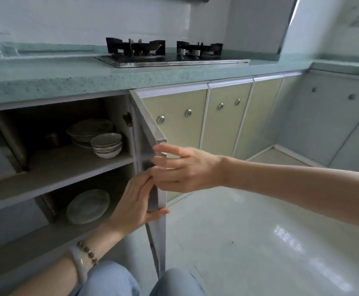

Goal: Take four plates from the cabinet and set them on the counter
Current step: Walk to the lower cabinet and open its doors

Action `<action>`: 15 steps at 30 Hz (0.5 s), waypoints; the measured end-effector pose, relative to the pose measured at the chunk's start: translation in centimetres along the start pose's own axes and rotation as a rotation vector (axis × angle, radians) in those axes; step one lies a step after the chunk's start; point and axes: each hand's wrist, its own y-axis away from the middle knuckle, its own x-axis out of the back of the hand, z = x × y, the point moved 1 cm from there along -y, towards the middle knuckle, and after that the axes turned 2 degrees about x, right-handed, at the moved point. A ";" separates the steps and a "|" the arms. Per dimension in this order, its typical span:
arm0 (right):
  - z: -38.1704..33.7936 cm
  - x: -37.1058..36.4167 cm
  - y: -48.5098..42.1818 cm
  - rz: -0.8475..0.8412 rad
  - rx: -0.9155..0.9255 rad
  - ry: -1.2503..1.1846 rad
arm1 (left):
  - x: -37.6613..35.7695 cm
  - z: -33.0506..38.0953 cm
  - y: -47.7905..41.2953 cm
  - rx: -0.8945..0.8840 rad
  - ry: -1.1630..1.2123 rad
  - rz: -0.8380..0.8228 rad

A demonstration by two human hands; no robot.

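Two grey shelves show inside the open cabinet under a speckled pale-green stone counter, which carries a black, steel-rimmed gas hob; glossy pale floor tiles spread to the right below flat cream closed doors with round metal knobs. On the upper shelf a stack of plates sits behind nested round bowls, and lower plates lie on the shelf beneath. The left hand grips the swung-out door at its free edge, thumb curled round it, while the right hand lays nearly straight fingers across that edge just above.
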 end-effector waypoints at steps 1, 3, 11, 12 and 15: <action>0.3 0.8 1.3 -0.040 0.001 0.017 | -1.2 0.8 -0.9 -0.017 0.000 0.003; 1.0 1.6 3.3 -0.109 -0.006 0.034 | -3.1 2.0 -2.1 -0.013 -0.024 0.006; 2.4 3.0 9.0 -0.302 -0.144 0.096 | -9.2 4.7 -6.4 0.027 -0.034 0.013; 2.7 3.2 9.4 -0.314 -0.157 0.103 | -9.6 4.7 -6.9 0.024 -0.038 0.015; 3.1 3.3 10.5 -0.335 -0.186 0.118 | -10.6 5.2 -8.0 0.046 -0.040 -0.004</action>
